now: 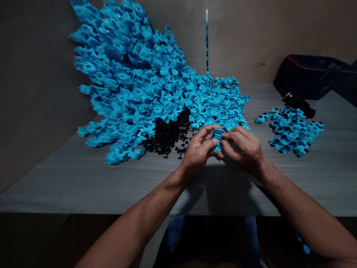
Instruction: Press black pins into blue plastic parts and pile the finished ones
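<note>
My left hand is closed around a small blue plastic toy car body, its hollow, ribbed underside facing me. At the right edge of that body my right hand pinches a small dark part, which looks like a black wheel axle; the fingertips mostly hide it. Just left of my hands lies a heap of black wheel axles, some scattered loose. Behind and to the left rises a large pile of blue toy car bodies, spreading right to just beyond my fingers.
On the right sits a smaller group of blue toy cars with black wheels. Behind it are a dark object with a gold-coloured rim and a dark blue case with red trim. The grey table meets walls at the back and left.
</note>
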Action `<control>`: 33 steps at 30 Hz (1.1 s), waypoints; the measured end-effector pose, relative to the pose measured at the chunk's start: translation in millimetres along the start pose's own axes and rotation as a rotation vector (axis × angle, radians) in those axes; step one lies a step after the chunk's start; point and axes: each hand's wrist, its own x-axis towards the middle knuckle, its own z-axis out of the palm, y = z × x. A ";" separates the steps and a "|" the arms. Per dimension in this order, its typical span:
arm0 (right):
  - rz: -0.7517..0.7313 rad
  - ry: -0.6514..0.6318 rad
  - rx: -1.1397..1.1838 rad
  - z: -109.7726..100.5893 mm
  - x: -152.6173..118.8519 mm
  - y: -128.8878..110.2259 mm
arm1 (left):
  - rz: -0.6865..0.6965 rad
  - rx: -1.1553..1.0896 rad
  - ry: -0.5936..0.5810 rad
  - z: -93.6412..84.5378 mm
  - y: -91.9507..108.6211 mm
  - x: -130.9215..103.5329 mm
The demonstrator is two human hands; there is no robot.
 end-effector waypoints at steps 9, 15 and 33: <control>0.141 -0.018 0.168 1.5 -1.1 3.3 | 0.060 0.078 0.059 -1.9 -2.5 -0.4; 0.545 -0.094 0.496 2.5 -0.9 0.4 | 0.098 0.129 0.093 -1.9 -0.5 -0.9; 0.813 -0.158 0.841 5.1 -4.6 13.4 | 0.169 0.224 0.088 -1.5 -7.2 -2.8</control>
